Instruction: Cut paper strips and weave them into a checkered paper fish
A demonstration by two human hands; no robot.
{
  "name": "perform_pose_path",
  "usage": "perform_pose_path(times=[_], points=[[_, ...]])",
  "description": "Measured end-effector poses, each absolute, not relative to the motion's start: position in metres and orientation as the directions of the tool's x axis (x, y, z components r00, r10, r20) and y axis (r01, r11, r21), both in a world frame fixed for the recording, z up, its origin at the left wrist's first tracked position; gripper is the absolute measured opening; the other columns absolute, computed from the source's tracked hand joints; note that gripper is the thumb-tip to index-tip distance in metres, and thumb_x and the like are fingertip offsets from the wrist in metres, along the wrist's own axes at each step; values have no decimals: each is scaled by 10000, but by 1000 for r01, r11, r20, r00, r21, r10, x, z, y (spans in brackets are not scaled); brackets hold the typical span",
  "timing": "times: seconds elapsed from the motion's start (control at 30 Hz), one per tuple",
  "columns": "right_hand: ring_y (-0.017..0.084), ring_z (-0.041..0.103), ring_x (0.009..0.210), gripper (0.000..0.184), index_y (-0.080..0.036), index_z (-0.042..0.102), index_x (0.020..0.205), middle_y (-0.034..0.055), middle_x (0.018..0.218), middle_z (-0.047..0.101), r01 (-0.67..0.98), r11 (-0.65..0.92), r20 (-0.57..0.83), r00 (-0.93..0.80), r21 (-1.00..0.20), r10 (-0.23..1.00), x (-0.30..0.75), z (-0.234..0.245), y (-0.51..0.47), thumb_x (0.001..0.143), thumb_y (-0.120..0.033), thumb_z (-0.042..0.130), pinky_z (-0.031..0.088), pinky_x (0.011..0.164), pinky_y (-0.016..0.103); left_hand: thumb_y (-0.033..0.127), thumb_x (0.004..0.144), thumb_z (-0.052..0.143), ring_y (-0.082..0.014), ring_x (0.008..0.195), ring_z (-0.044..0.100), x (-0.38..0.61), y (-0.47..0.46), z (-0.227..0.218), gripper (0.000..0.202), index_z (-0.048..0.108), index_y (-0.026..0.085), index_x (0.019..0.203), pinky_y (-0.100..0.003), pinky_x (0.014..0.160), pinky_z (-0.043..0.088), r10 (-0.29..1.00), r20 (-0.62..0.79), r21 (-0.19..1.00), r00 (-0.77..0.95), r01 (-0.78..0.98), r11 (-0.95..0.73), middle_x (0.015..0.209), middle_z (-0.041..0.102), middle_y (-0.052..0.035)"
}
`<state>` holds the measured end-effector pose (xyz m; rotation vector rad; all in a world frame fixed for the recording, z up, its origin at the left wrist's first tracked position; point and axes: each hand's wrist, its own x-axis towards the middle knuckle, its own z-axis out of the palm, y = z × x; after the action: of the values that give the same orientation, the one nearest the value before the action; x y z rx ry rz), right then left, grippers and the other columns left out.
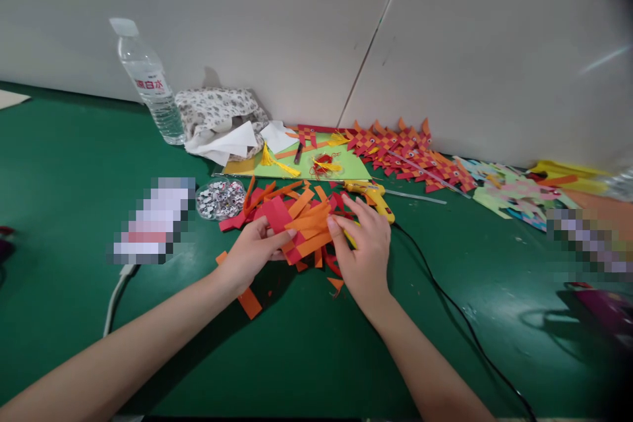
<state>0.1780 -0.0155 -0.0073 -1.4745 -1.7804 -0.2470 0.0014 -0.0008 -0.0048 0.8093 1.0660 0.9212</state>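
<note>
The red-orange paper piece (302, 229) is between the hands, its strips (316, 221) pointing toward the right hand (366, 250). The left hand (253, 250) clamps its red end (278, 215); the right touches the strips, whether gripping I cannot tell. A yellow glue gun (376, 196) lies behind this hand.

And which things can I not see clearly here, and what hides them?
All in the head view:
Phone-like device: screen lost in coarse pixels.
Left hand: some fingers behind red and orange strips.
Glue gun: partly behind the right hand.
Black cord: far end cut off by bottom edge.
Purple object, right: too blurred to identify.
</note>
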Motion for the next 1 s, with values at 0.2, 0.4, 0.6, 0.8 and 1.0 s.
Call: perform_pose_path(times=[0.2, 0.4, 0.6, 0.8, 1.0], points=[[289, 497, 1237, 198, -238, 685, 1025, 94, 1305, 577, 945, 308, 762, -121, -107, 637, 175, -4, -21, 883, -237, 547, 231, 1078, 585, 321, 662, 768, -155, 717, 660, 0, -1, -8, 316, 616, 157, 885, -291, 690, 559, 908, -360, 884, 215, -231, 406, 758, 670, -14], [256, 572, 1157, 217, -259, 659, 1055, 48, 1180, 668, 920, 384, 801, -170, -80, 574, 172, 0, -24, 860, -202, 582, 224, 1098, 552, 336, 607, 806, -159, 662, 654, 2, 0, -8, 342, 604, 150, 811, -292, 670, 559, 903, -395, 860, 169, -278, 428, 677, 649, -11], [187, 671, 965, 151, -239, 637, 957, -11, 952, 750, 793, 598, 778, -300, -118, 552, 167, 1, -28, 867, -158, 547, 219, 1121, 501, 301, 630, 795, -99, 605, 610, 2, -2, -6, 302, 595, 141, 791, -205, 590, 530, 905, -385, 848, 182, -316, 425, 664, 618, 14], [188, 657, 1005, 254, -185, 587, 1113, 50, 993, 734, 663, 726, 666, -460, -182, 587, 162, 0, -30, 884, -283, 536, 239, 1129, 480, 307, 634, 785, -44, 507, 508, 2, -3, -4, 277, 566, 150, 698, -147, 503, 443, 905, -386, 823, 176, -378, 424, 596, 550, 57], [220, 561, 1177, 376, -162, 479, 1248, 127, 1215, 633, 587, 738, 518, -541, -331, 663, 167, -1, -30, 893, -286, 480, 362, 1067, 489, 291, 566, 823, -67, 475, 512, 3, -3, 1, 335, 519, 169, 638, -168, 437, 394, 895, -426, 821, 136, -357, 445, 538, 532, 71]])
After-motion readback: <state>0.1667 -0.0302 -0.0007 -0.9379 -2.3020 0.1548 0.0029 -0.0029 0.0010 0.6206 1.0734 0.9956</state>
